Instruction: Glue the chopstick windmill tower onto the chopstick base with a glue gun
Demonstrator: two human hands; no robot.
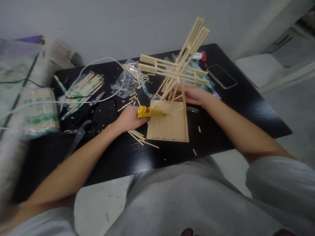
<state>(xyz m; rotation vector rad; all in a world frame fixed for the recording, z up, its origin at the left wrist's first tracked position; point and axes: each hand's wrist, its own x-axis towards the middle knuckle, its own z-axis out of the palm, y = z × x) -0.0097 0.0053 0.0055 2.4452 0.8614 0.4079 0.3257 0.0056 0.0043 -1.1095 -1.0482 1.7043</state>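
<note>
My left hand (130, 118) is closed around a yellow hot glue gun (151, 112). The nozzle points right, over a flat square base of wooden sticks laid side by side (167, 127). On this base stands a windmill-like model (177, 68) built from thin sticks, its crossed blades rising above the table. My right hand (190, 94) reaches behind the model's legs and grips its frame, with its fingertips partly hidden by the sticks. Whether the nozzle touches the base I cannot tell. Several loose sticks (141, 137) lie beside the base, below my left hand.
On the black table (137, 159) are scissors (78, 136), packs of wrapped chopsticks (85, 88), a large chopstick bundle (39, 109), crumpled clear plastic (128, 78), stick offcuts and a phone (221, 76). A white cable (88, 64) loops across the left side.
</note>
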